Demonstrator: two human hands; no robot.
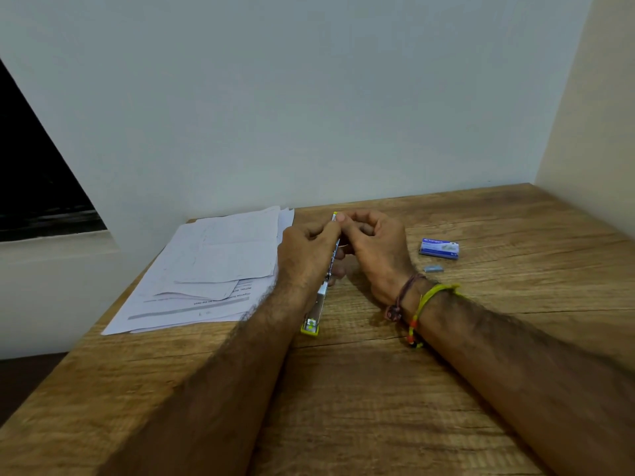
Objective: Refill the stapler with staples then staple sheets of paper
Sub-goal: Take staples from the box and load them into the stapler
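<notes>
A yellow and metal stapler (318,309) lies opened out flat on the wooden desk (378,389), its near end toward me. My left hand (305,255) grips its far part from the left. My right hand (374,249) meets it there, fingertips pinched at the stapler's far tip; whether they hold staples is hidden. A loose strip of staples (433,269) lies to the right of my right wrist. Beyond it sits a small blue staple box (439,248). A spread stack of white paper sheets (206,269) lies to the left of the stapler.
The desk stands in a corner, with a pale wall behind and a beige wall at the right. Its left edge drops off beside the papers. A dark window opening (37,187) is at far left.
</notes>
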